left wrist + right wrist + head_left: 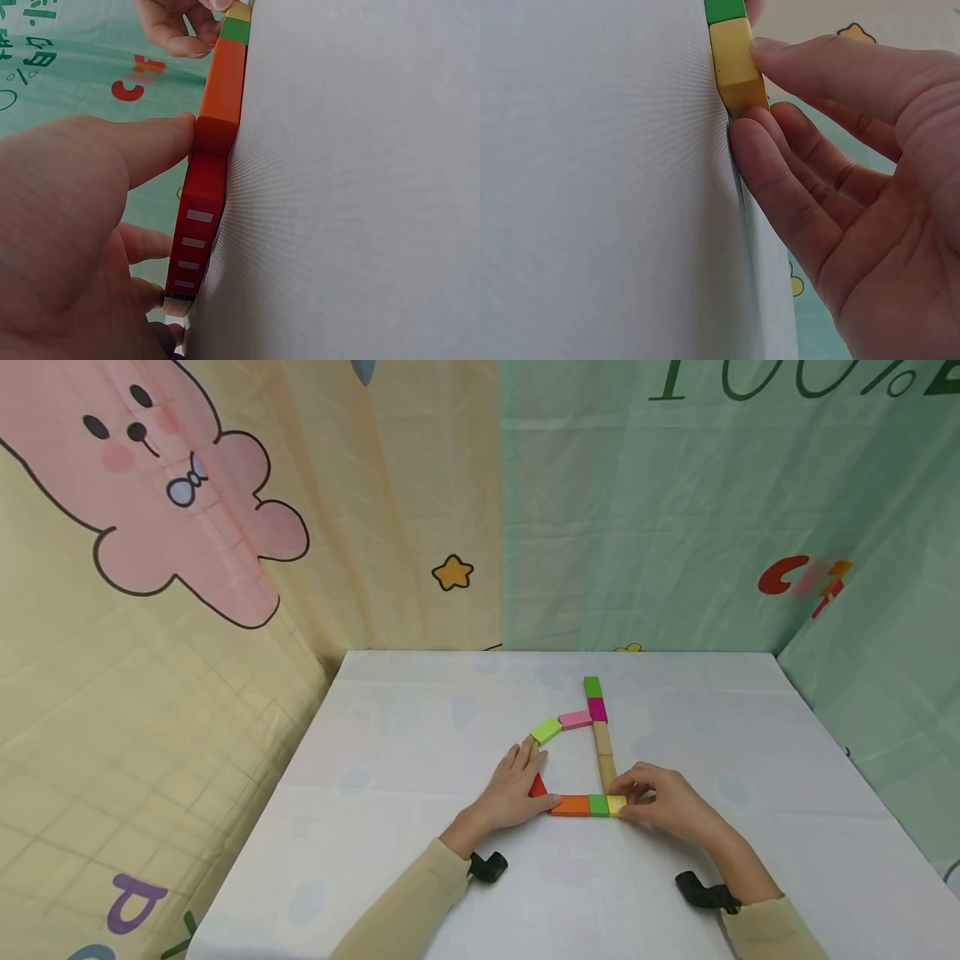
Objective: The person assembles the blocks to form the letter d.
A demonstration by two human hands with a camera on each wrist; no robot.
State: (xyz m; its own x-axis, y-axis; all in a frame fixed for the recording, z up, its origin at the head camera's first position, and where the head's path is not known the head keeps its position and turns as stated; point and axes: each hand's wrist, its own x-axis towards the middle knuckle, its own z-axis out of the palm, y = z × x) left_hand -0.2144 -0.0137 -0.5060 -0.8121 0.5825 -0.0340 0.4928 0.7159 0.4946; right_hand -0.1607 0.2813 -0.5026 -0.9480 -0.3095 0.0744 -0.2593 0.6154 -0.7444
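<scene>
Wooden blocks form a closed outline with an upright stem on the table in the head view. Along its lower side run an orange block [571, 806], a green block [598, 806] and a yellow block [616, 803]. My left hand [510, 789] lies over the left side, fingers extended. Its thumb touches the orange block's end, and the red block [196, 225] with white rectangles lies beside its palm. My right hand [670, 800] pinches the yellow block [736, 56] at its outer end, with the thumb on one face and fingertips at the corner.
Natural wood blocks [603, 739] make the right side, topped by a magenta block [597, 709] and another green block [592, 687]. Pink [575, 720] and lime [546, 731] blocks curve along the upper left. A white cloth covers the table [420, 710]; printed curtains [637, 510] hang behind.
</scene>
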